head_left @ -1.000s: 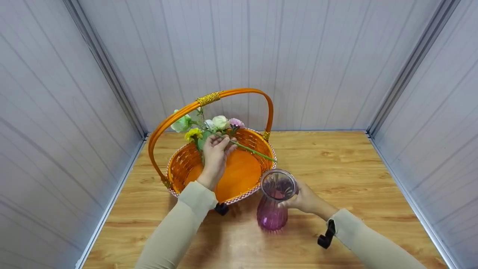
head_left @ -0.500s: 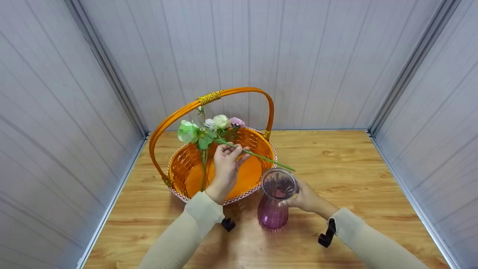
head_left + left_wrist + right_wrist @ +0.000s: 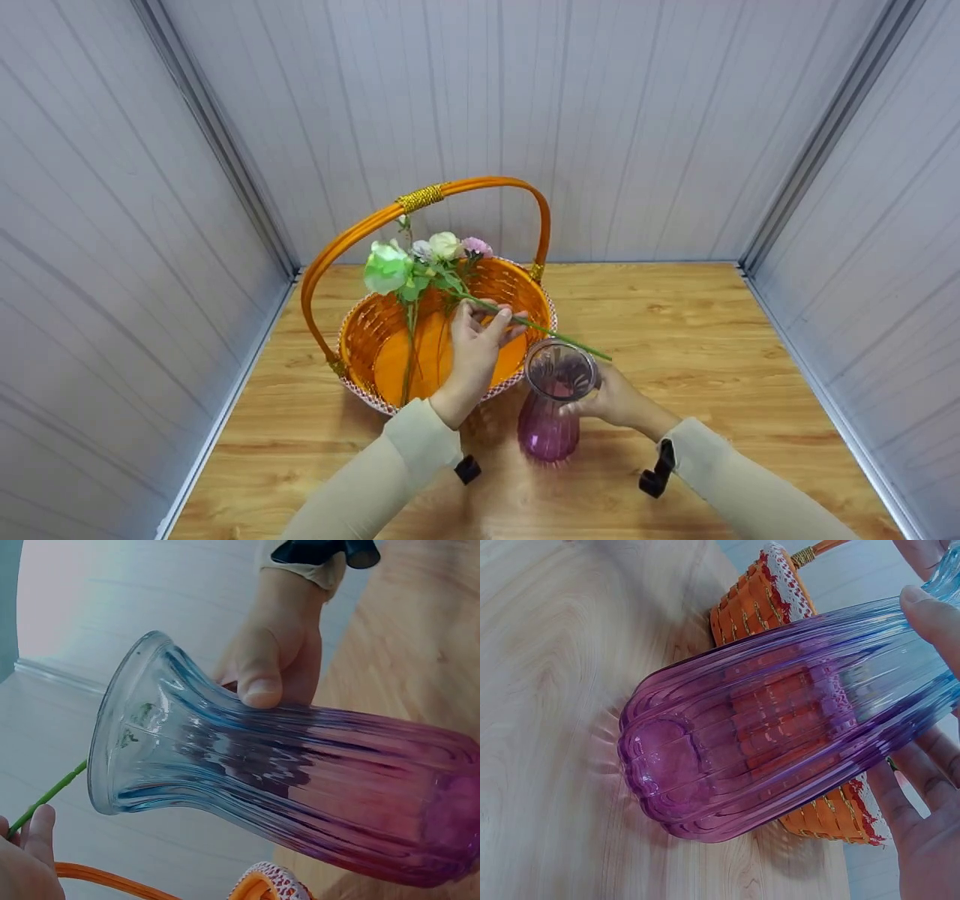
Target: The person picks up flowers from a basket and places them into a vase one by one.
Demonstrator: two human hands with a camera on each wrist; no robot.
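My left hand (image 3: 478,349) pinches the thin green stem of a light green artificial flower (image 3: 388,268) above the basket. The bloom points left, and the bare stem end slants down to the right, past the vase's far rim. A ribbed glass vase (image 3: 549,435), clear at the mouth and purple-pink below, stands upright on the table. My right hand (image 3: 616,399) grips its narrow neck from the right side; in the left wrist view the thumb of the right hand (image 3: 279,664) presses on the glass. The stem end is outside the vase in the head view.
An orange woven basket (image 3: 360,337) with a tall arched handle (image 3: 517,182) stands left of the vase. A white flower (image 3: 445,245) and a pink flower (image 3: 477,246) lean at its back rim. Pale panel walls (image 3: 600,135) enclose the wooden table (image 3: 675,322).
My left hand has moved right and down with the green flower, bringing the stem end over beside the vase's mouth. The yellow bloom is now hidden. My right hand and the vase have stayed put.
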